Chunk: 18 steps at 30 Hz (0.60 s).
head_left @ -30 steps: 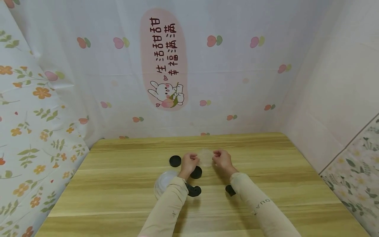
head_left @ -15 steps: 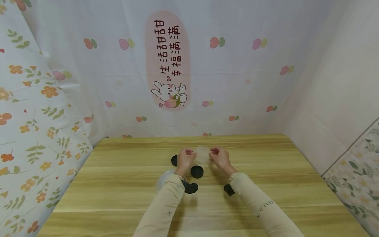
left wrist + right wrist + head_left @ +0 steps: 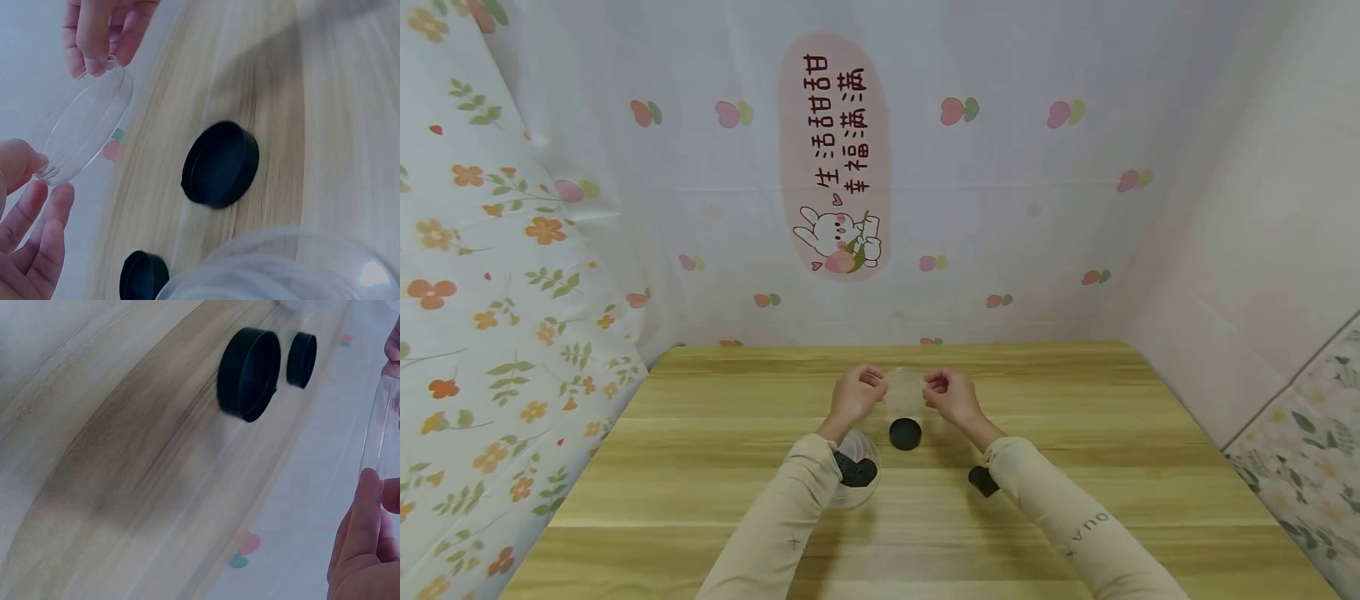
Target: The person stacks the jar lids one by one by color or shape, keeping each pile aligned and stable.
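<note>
A clear, round, shallow plastic lid (image 3: pixel 906 392) is held up between both hands above the table. My left hand (image 3: pixel 856 394) pinches its left rim between thumb and fingers. On the opposite rim, my right hand (image 3: pixel 953 397) pinches it the same way. The left wrist view shows the see-through lid (image 3: pixel 87 122) tilted, with fingertips at both ends. A black round cap (image 3: pixel 906 434) lies hollow side up just below the lid. Another, smaller-looking black cap (image 3: pixel 144 276) shows in the left wrist view; in the head view the left hand hides it.
Clear round plastic containers (image 3: pixel 853 498) stand on the wooden table (image 3: pixel 1045 417) under the left forearm, partly covered by the black wrist camera (image 3: pixel 856 470). A second wrist camera (image 3: pixel 982 481) sits at the right wrist. A printed cloth (image 3: pixel 1000 208) hangs behind the table.
The head view has turned slightly left. Both hands have lifted the lid a little up the view, away from the nearer cap. The left hand now covers the farther cap.
</note>
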Tool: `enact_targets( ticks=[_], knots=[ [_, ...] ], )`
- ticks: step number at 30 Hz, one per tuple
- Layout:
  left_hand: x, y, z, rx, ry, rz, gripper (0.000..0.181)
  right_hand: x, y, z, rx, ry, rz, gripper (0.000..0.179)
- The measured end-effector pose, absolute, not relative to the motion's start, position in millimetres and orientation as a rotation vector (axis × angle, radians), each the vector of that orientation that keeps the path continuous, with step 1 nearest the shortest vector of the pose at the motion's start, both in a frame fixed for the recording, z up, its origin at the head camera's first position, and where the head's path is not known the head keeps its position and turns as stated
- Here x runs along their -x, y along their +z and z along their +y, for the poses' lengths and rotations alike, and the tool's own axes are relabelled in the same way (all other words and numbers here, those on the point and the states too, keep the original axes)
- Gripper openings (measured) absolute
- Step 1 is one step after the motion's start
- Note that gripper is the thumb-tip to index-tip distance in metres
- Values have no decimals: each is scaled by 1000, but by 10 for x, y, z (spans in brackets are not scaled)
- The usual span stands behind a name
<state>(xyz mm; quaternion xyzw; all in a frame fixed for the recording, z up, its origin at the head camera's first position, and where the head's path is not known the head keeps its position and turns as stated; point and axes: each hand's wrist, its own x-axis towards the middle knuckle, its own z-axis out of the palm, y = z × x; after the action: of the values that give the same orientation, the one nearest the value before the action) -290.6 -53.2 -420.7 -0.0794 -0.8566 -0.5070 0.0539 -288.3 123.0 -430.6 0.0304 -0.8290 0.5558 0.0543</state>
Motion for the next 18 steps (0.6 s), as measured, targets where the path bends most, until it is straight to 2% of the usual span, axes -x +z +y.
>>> enact_targets(
  ticks=[10,18],
  knots=[
    [2771,-4182,-836,450,-1431,-2646,16,2764,-4225,1059,-294,1676,-2573,16],
    [2667,-4248,-1095,532,-1444,-2670,21,2677,-4302,841,-451,1570,-2639,21]
  ],
)
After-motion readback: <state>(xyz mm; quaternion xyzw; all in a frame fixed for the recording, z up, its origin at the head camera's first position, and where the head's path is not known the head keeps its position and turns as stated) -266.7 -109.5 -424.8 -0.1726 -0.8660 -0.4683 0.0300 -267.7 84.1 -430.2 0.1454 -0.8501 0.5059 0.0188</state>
